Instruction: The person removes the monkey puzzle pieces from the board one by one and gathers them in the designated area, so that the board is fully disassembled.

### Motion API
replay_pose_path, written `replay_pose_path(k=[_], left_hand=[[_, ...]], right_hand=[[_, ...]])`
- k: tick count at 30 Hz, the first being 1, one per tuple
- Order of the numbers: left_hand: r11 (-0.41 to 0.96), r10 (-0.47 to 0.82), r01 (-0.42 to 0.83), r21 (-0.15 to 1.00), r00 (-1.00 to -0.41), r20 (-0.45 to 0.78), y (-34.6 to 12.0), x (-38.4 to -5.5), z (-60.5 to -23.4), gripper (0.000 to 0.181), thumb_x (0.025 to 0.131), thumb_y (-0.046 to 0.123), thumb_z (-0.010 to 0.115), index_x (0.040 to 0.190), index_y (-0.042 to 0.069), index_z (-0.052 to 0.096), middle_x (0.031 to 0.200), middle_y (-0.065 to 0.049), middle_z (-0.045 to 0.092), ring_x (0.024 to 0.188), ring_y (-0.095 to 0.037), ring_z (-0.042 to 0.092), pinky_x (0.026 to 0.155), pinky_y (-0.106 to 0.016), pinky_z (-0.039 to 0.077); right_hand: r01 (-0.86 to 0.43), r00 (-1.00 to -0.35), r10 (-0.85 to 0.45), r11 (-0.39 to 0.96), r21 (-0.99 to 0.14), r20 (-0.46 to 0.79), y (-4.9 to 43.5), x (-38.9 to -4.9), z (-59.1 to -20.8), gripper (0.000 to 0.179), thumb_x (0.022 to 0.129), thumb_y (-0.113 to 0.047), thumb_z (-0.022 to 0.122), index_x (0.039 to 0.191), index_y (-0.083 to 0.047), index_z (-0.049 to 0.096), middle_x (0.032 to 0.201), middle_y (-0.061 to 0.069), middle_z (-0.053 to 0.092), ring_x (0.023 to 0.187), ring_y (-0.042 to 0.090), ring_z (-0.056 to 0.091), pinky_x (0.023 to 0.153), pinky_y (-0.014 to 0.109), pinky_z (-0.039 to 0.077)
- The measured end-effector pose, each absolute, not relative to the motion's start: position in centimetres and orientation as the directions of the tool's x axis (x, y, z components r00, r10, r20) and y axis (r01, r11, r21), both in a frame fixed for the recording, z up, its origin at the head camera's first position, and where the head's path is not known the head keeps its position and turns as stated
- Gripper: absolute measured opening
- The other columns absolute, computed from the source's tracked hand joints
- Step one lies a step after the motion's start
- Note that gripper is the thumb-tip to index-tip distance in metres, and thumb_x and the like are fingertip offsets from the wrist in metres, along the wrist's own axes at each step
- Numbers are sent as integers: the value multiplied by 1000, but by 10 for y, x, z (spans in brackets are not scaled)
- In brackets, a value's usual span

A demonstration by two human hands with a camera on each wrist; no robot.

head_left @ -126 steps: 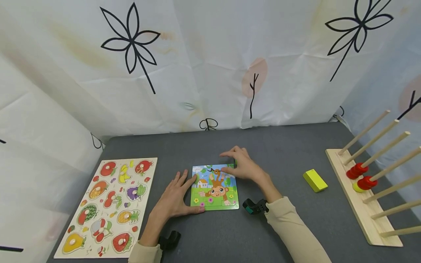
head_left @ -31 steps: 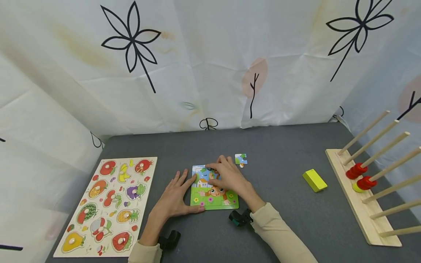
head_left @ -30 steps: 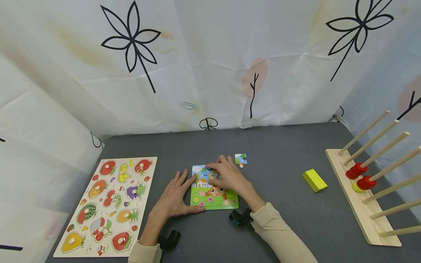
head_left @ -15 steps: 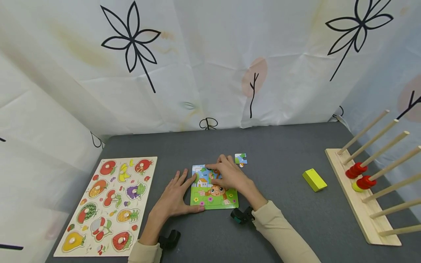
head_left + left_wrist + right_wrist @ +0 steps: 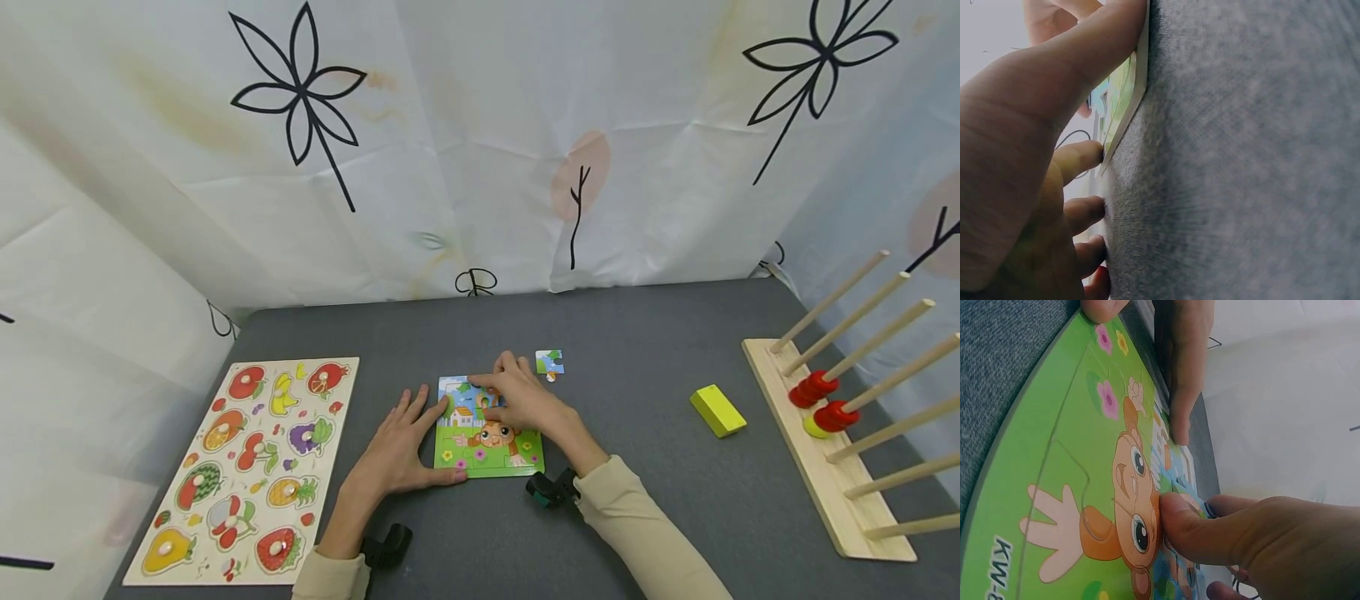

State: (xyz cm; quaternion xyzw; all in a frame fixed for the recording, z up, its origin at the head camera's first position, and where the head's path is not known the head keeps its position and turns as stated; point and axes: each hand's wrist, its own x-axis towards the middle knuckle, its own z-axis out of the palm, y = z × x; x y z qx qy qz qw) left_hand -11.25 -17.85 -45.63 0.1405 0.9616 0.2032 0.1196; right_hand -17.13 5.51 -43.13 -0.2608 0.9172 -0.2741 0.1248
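A monkey jigsaw puzzle (image 5: 491,458) in a flat tray lies mid-table. My left hand (image 5: 401,446) rests at its left side, fingers spread and fairly straight; the index finger touches the left edge and the thumb the near-left corner. In the left wrist view the remaining fingertips (image 5: 1088,215) rest on the table. My right hand (image 5: 528,400) reaches over the upper part, thumb and index finger pinching a puzzle piece there, mostly hidden by the hand. The right wrist view has the thumb (image 5: 1179,519) just above the monkey's face. A loose puzzle piece (image 5: 549,362) lies beyond the puzzle's far-right corner.
A fruit peg board (image 5: 251,492) occupies the table's left side. To the right are a yellow block (image 5: 718,411) and a wooden peg rack (image 5: 817,467) with red rings (image 5: 813,389) on two pegs. A white printed cloth (image 5: 465,150) hangs behind the grey table.
Since the earliest frame, the top-right piece has come out onto the table, and my right hand has moved left over the puzzle. Over the last second both hands stay nearly still.
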Motion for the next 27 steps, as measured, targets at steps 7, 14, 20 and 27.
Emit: replay_pose_path(k=[7,14,20,27], left_hand=[[880,314,211,426,-931,-186,-178,-113,-456,111,71,69,82,160,19,37,171,-19,20,159,-46,14,124,-67,24],[879,319,218,424,-930,-182,-178,-113,-455,111,71,68,82,160,19,37,171,-19,20,159,-46,14,125,-65,23],[877,321,219,428,-930,-180,-178,-113,-456,111,71,68,82,161,20,36,171,-19,20,159,-46,14,126,-65,23],[875,321,219,431,-930,-180,-179,-113,-455,111,71,68,82,161,20,37,171,-19,20,159,-46,13,126,-65,22]], right_hand=[[-414,-815,-570,694,-590,-99,57,-172,-431,54,94,-15,75,146,-14,59,102,5,42,89,21,30,73,31,30],[-436,-827,-561,687,-582,-43,58,-172,-429,50,92,-15,78,140,-14,65,101,7,49,87,19,32,71,29,33],[-437,-841,-541,679,-590,1,57,-172,-428,40,93,-12,76,132,-15,70,100,7,53,85,18,36,71,29,35],[-435,-822,-568,678,-593,-46,60,-173,-431,47,92,-14,78,137,-9,66,103,11,56,84,18,38,72,29,36]])
